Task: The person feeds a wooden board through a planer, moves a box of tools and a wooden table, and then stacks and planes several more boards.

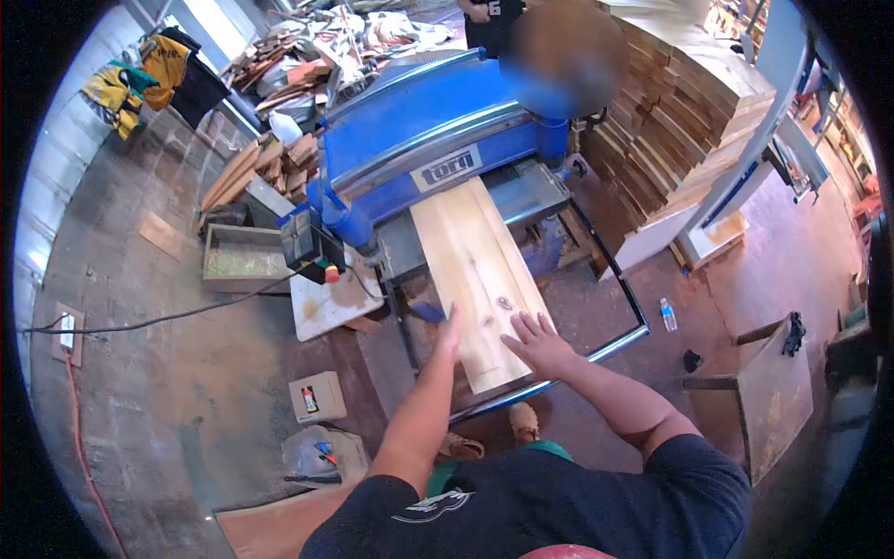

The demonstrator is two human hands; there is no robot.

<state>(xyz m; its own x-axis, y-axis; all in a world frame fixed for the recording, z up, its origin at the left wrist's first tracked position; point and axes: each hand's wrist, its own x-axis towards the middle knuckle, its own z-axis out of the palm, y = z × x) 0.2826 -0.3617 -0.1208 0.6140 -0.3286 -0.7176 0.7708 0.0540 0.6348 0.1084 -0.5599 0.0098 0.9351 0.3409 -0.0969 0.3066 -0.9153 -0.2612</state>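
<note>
A long pale wooden board (475, 270) with dark knots lies with its far end under the blue planing machine (419, 121) marked "torq". Its near end points toward me, above the machine's metal frame bar (605, 350). Along the board's left edge, my left hand (451, 334) holds the side, its thumb side up and most fingers hidden by the wood. My right hand (540, 347) rests flat on top near the right edge, fingers spread.
Stacked planks (689, 121) stand behind the machine at right, with a person (489, 28) beyond. A control box (310, 244) trails a black cable (177, 321) leftward. A cardboard box (317, 398), a water bottle (668, 315) and scrap wood (261, 172) are on the floor.
</note>
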